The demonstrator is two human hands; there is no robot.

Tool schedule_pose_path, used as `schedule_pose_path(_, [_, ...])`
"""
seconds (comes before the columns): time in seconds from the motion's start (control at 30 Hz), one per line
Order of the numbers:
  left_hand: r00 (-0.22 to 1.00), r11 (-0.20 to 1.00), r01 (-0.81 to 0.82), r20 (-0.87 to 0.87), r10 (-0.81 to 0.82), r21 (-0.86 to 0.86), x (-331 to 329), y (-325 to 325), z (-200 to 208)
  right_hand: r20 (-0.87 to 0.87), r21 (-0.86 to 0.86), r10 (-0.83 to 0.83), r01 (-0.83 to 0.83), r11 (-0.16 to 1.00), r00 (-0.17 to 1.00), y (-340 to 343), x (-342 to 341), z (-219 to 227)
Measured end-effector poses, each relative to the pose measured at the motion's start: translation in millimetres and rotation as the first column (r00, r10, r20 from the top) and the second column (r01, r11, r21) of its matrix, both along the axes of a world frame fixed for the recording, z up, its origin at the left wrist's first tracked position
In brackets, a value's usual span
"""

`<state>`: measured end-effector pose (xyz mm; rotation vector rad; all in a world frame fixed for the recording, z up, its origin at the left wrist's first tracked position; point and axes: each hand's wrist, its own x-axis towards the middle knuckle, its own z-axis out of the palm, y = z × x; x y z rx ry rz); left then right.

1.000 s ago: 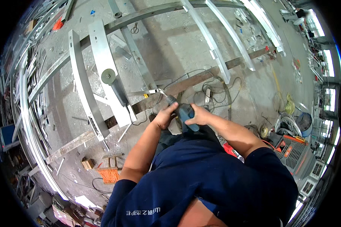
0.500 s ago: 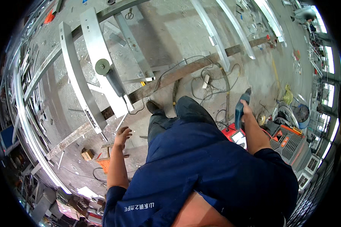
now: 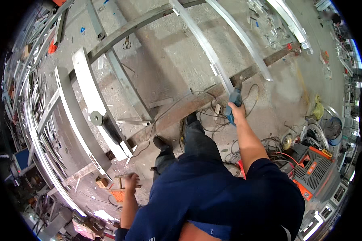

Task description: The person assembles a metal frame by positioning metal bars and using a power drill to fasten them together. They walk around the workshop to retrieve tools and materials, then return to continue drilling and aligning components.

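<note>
In my right hand (image 3: 239, 112) is a blue-green power drill (image 3: 234, 99), my fingers wrapped round its grip. Its dark chuck points away from me, by the near end of a long pale metal profile (image 3: 207, 47); whether the two touch I cannot tell. My left hand (image 3: 131, 181) hangs low at my side, fingers loosely bent and apart, with nothing seen in it. Below it is an orange item (image 3: 117, 195) on the floor. An angle grinder (image 3: 112, 130) with a round disc lies on a wide white metal profile (image 3: 91, 89) to the left.
A rusty beam (image 3: 179, 114) crosses in front of my feet, with tangled cables (image 3: 207, 117) around it. More profiles (image 3: 245, 42) rest across the frame. Scissors (image 3: 126, 43) lie on the floor farther off. An orange-and-grey machine (image 3: 314, 170) stands to my right, near a blue bucket (image 3: 333, 130).
I have stepped toward the beam. My right hand has swung the drill forward and left, to the end of the profile. My left hand has dropped back lower.
</note>
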<state>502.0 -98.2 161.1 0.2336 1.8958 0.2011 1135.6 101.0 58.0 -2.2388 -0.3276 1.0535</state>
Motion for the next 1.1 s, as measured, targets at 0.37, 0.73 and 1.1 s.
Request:
schedule_pose_path(0.37, [0.991, 0.962, 0.129, 0.059, -0.118, -0.241, 79, -33, 15, 0.242, -0.397, 0.395, -0.281, 0.874, 0.886, 231, 25, -95])
schedule_pose_path(0.73, [0.93, 0.933, 0.356, 0.119, -0.348, -0.048, 100, 56, -62, 0.428, -0.345, 0.548, -0.431, 0.834, 0.718, 243, 27, -113])
schedule_pose_path(1.1, [0.657, 0.627, 0.736, -0.491, -0.573, 0.253, 52, 354, -241, 0.244, -0.326, 0.935, -0.886, 0.33, 0.259, 175, -97, -121])
